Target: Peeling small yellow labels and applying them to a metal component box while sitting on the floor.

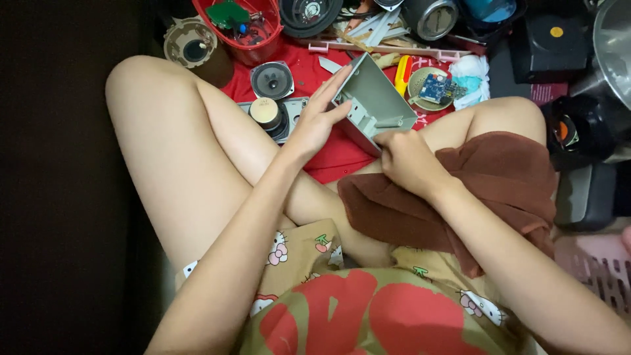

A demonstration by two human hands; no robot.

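Observation:
I sit cross-legged on the floor and hold a grey plastic housing (376, 98) tilted over a red cloth (332, 154). My left hand (317, 117) grips its left edge, fingers spread along the rim. My right hand (406, 158) closes on its lower right corner. The open inside of the housing, with small posts, faces me. A brown cloth (490, 181) lies over my right thigh, beneath my right wrist.
Two loudspeakers (271, 80) lie left of the housing. A small dish with a blue circuit board (434, 87), a yellow-handled tool (402, 73), a red bowl of parts (240, 26), round dark casings and black appliances crowd the far side. A pink basket (595, 266) sits at right.

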